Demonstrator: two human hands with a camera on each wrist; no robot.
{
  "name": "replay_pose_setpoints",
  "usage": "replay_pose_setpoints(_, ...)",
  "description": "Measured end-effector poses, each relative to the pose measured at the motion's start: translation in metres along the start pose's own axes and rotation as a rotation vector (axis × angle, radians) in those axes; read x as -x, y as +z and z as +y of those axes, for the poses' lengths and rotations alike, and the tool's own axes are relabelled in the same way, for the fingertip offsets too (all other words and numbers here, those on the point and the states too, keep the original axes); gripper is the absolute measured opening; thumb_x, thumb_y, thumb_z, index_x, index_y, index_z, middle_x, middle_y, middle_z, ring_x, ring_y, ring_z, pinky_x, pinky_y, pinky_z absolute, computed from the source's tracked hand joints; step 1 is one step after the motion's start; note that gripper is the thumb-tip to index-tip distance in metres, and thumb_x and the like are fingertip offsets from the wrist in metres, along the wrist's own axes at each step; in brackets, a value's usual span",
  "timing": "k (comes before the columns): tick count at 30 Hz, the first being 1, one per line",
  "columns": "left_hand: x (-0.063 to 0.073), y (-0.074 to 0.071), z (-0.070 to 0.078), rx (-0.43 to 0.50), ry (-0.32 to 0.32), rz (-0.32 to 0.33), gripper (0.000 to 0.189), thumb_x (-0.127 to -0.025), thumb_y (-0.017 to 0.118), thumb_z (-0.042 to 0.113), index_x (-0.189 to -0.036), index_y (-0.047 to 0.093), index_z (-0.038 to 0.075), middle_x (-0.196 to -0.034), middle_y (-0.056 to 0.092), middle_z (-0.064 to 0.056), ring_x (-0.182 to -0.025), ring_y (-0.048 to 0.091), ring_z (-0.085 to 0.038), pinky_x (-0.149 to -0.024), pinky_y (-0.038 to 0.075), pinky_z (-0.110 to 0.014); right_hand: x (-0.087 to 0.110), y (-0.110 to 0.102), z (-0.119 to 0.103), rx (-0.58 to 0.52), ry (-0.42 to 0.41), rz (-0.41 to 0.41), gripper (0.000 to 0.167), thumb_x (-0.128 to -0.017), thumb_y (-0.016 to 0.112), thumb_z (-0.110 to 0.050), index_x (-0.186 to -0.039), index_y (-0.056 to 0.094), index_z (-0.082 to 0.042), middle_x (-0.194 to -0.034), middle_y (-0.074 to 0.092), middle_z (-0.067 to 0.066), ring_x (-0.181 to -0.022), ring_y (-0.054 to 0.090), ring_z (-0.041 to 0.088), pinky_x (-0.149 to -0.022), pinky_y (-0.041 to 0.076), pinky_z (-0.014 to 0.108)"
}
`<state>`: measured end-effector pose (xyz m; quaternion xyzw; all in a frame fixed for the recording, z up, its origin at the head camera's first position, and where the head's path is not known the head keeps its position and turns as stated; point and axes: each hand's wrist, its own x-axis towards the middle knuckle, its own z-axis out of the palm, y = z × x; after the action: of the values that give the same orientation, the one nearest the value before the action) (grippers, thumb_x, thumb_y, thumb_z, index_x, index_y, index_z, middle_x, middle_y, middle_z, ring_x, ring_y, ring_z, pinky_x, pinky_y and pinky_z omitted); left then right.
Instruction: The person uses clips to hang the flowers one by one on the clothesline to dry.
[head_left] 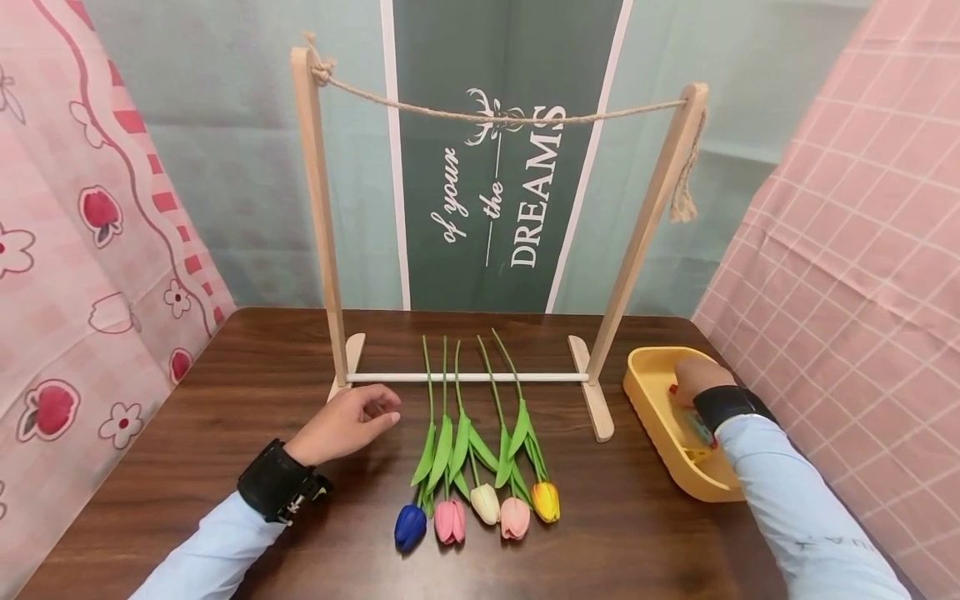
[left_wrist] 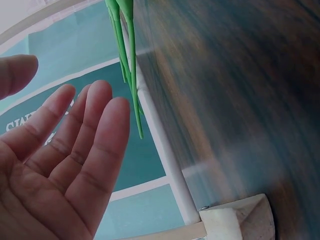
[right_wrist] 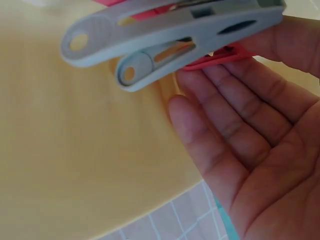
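My right hand (head_left: pixel 699 380) reaches into a yellow basket (head_left: pixel 652 417) at the right. Its thumb and fingers pinch a red clothespin (right_wrist: pixel 220 61), partly covered in the right wrist view by a grey clothespin (right_wrist: pixel 165 32). Loosely bent and holding nothing, my left hand (head_left: pixel 348 423) hovers over the table near the rack's left foot. Beside it lie several tulips with green stems: a blue tulip (head_left: pixel 410 527), a pink tulip (head_left: pixel 450 522), a white tulip (head_left: pixel 485 504), a pale pink tulip (head_left: pixel 514 517) and a yellow tulip (head_left: pixel 545 502).
A wooden rack (head_left: pixel 318 208) stands behind the tulips, a rope (head_left: pixel 465 114) tied across its top. Their stems cross its white lower bar (head_left: pixel 547 377). Another, yellow clothespin (head_left: pixel 697 455) lies in the basket. Cloth hangs around the brown table (head_left: pixel 225 400).
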<state>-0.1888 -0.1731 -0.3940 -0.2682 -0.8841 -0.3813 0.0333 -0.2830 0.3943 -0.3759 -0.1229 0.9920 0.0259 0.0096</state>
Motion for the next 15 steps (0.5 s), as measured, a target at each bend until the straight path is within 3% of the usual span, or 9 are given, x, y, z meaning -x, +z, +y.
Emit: replay_pose_setpoints(15,0.0007,-0.002,0.0021,-0.02,0.009,0.005,0.018,-0.094,0.066,0.019,-0.105,0.068,0.005,-0.093,0.067,0.002,-0.08,0.063,-0.012,-0.068,0.051,-0.029,0.0011,-0.0003,0.0064,-0.015,-0.014,-0.028,0.027,-0.08,0.065,-0.011,-0.057,0.052,-0.01,-0.059,0.049,0.002,-0.053,0.045,0.022,-0.051,0.039,0.037)
